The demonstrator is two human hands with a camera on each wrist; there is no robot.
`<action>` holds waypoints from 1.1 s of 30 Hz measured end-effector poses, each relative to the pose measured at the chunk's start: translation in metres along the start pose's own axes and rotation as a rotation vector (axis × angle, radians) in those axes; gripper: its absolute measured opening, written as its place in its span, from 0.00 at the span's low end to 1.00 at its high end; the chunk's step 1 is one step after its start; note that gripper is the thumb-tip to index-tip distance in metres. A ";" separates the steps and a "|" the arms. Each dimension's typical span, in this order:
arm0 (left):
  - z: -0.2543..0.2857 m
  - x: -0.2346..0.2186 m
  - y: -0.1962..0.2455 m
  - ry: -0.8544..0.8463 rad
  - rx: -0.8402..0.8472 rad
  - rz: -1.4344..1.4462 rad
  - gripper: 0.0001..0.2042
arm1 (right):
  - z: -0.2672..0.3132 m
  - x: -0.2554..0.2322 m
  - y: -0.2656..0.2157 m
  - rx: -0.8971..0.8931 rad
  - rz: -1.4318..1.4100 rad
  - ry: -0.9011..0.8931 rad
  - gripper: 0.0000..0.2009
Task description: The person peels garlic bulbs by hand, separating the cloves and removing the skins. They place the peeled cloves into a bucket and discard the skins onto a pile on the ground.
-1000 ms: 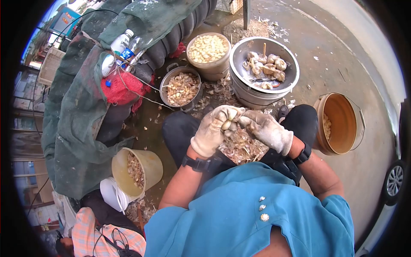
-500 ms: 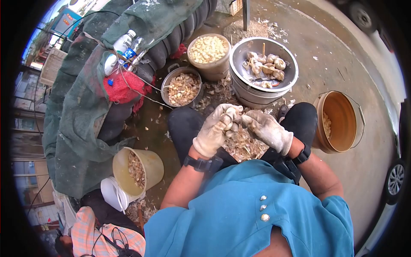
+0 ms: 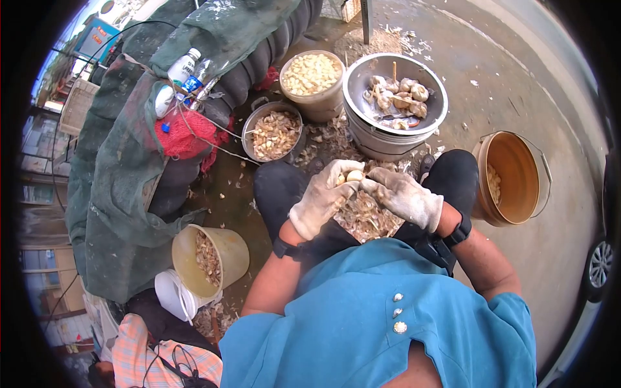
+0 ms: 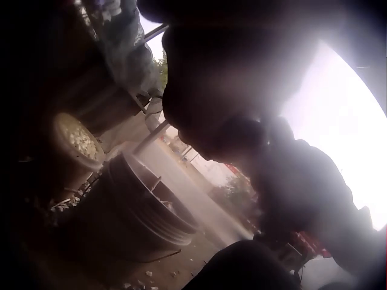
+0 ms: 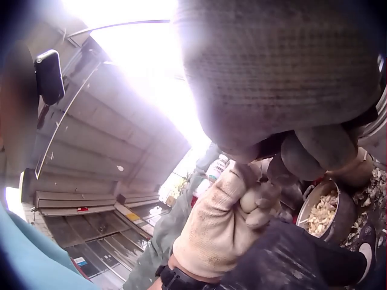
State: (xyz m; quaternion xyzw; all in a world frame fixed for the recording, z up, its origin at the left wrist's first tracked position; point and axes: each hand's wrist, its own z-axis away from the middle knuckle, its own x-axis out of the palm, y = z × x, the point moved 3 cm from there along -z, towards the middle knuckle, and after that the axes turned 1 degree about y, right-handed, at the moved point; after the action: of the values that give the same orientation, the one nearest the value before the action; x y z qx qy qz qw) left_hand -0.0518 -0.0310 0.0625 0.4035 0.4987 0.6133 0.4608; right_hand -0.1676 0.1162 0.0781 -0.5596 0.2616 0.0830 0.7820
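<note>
Both hands wear off-white knit gloves and meet over the lap. My left hand (image 3: 317,202) grips several pale garlic cloves (image 3: 354,175), which show between its thumb and fingers. In the right wrist view the cloves (image 5: 257,198) bulge from the glove. The right hand (image 3: 407,198) has its fingertips right at the cloves. Its fingers (image 5: 302,154) are curled, with a dark edge beneath them; I cannot tell what they pinch. Below the hands, papery garlic skins (image 3: 369,218) are heaped. The left wrist view shows the hands only as dark shapes.
Ahead, a metal bowl (image 3: 435,97) of whole garlic bulbs (image 3: 402,97) sits on a bucket (image 3: 381,145). Beside it stand a tub of peeled cloves (image 3: 313,72) and a pot (image 3: 301,132). A brown bucket (image 3: 517,171) is right; a cream bucket (image 3: 234,252) lies tilted left.
The left hand has turned slightly, its fingers shifting around the cloves; fewer show now, near the top. The right hand stays close beside it. A vehicle at the top right has gone from view.
</note>
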 end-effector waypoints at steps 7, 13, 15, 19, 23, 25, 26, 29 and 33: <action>0.002 0.001 0.007 -0.140 -0.155 0.310 0.24 | 0.003 0.002 0.002 0.017 -0.193 -0.044 0.21; 0.004 0.002 -0.002 -0.172 0.020 0.288 0.32 | 0.002 0.008 0.024 0.131 -0.405 -0.101 0.21; 0.005 0.002 -0.002 -0.139 -0.034 0.322 0.33 | 0.003 0.013 0.028 0.036 -0.636 -0.052 0.28; 0.003 0.004 -0.008 -0.103 -0.037 0.328 0.32 | 0.003 0.009 0.029 -0.031 -0.565 -0.042 0.31; -0.002 0.005 0.005 -0.071 0.074 0.076 0.33 | 0.004 0.003 0.022 -0.053 -0.360 -0.070 0.26; -0.003 0.004 0.005 -0.088 0.076 0.016 0.34 | 0.004 0.002 0.017 -0.031 -0.328 -0.082 0.27; -0.004 0.002 0.003 -0.086 0.071 -0.039 0.35 | 0.004 0.003 0.017 0.014 -0.364 -0.101 0.26; -0.004 0.002 0.002 -0.132 0.047 -0.044 0.36 | 0.004 0.009 0.021 0.009 -0.499 -0.109 0.25; -0.002 0.002 0.002 -0.185 0.066 0.098 0.35 | 0.005 0.009 0.003 0.009 -0.770 -0.127 0.21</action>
State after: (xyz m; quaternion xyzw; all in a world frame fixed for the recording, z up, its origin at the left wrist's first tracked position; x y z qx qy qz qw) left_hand -0.0544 -0.0293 0.0642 0.4971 0.4539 0.5783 0.4608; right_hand -0.1598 0.1200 0.0722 -0.6072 -0.0163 -0.1832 0.7729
